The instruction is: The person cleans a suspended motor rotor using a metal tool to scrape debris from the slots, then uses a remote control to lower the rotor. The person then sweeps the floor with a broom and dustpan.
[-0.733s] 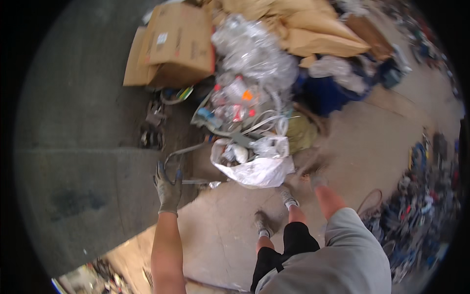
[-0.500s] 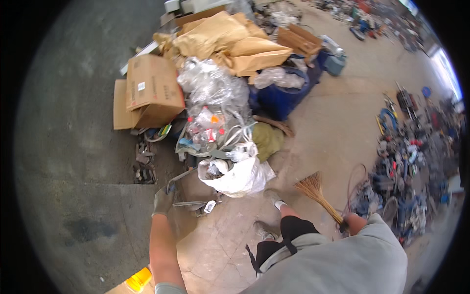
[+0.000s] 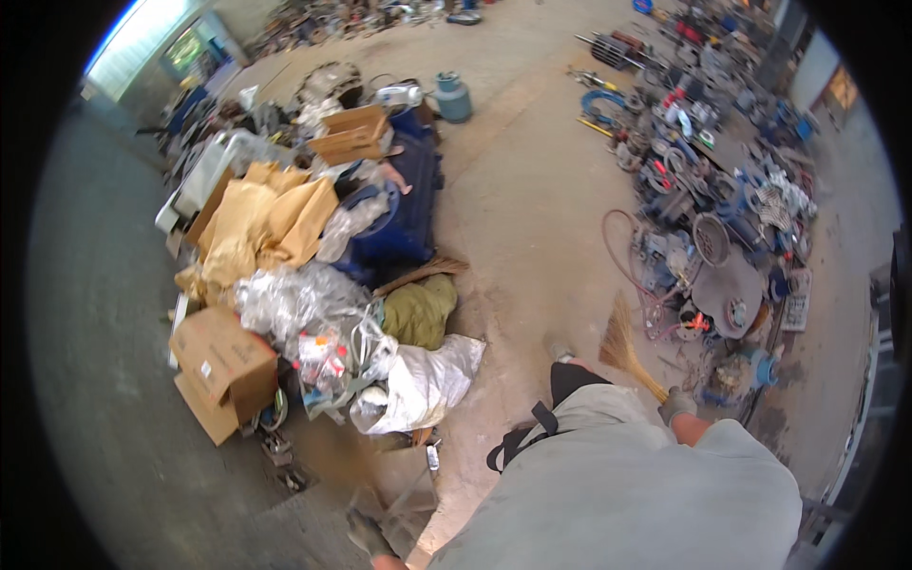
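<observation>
Heaped at left on the concrete floor point(image 3: 532, 190) — cardboard box point(image 3: 223, 366), clear plastic wrap point(image 3: 285, 299), white sack point(image 3: 423, 380). Could snag or trip a foot if stepped into. At right, gloved right hand point(image 3: 677, 406) clamped on a straw broom point(image 3: 627, 350) — bristles could catch the red hose point(image 3: 627, 256). Near bottom, gloved left hand point(image 3: 366, 534) on a blurred metal frame point(image 3: 404, 494); grip unclear.

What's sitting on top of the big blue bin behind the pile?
An open cardboard box rests on the blue bin, with clear plastic sheeting draped over its front. Brown paper sacks cover its left side; its contents cannot be seen.
</observation>
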The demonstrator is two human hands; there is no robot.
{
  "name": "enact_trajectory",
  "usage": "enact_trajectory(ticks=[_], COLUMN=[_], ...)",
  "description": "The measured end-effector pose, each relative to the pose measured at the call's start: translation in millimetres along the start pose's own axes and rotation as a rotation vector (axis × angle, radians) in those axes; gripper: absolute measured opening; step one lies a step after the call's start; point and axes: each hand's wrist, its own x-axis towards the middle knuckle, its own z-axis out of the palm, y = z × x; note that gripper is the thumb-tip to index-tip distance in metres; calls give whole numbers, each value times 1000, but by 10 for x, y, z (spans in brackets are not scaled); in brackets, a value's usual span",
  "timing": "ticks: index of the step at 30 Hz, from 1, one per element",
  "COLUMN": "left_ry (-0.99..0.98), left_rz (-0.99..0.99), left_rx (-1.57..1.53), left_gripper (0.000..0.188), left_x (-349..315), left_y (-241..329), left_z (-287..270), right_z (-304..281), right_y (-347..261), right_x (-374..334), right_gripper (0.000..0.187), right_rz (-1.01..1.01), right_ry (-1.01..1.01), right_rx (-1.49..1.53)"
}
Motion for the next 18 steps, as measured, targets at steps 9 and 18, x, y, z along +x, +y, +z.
enact_trajectory(ticks=[9,18], left_ry=[-331,-618], left_rz=[-135,101], left_rx=[271,346], left_gripper=[35,36], left_x=[-782,-1298], left_y=[1192,3258], left_z=[2748,5710], right_z=[700,-768], right_y=[277,-810], right_x=[1414,4155], right_gripper=[42,9], right_rz=[-203,57], right_ry=[-790,-913], right_rx=[265,488])
